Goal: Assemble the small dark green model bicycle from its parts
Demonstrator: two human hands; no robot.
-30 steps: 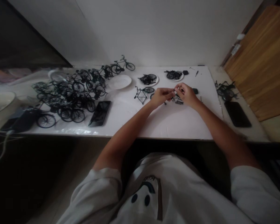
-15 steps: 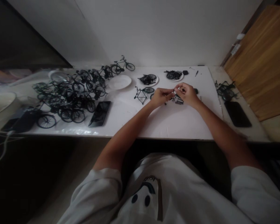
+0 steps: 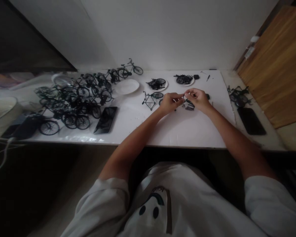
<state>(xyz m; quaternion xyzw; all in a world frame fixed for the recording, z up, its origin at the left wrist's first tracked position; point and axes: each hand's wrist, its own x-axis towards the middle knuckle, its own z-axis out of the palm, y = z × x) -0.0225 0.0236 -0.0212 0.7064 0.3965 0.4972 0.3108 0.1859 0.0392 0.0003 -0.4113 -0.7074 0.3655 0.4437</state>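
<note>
My left hand and my right hand meet over the white table, fingertips pinched together on a tiny part too small to name. Under and between them lie several small dark parts. A partly built black bicycle frame with one wheel stands just left of my left hand.
A crowd of finished miniature bicycles fills the table's left. A black phone lies beside them, another phone at the right. An empty white plate and two plates of black parts sit at the back.
Both hands have stayed in place; only the fingertips have shifted slightly on the small part.
</note>
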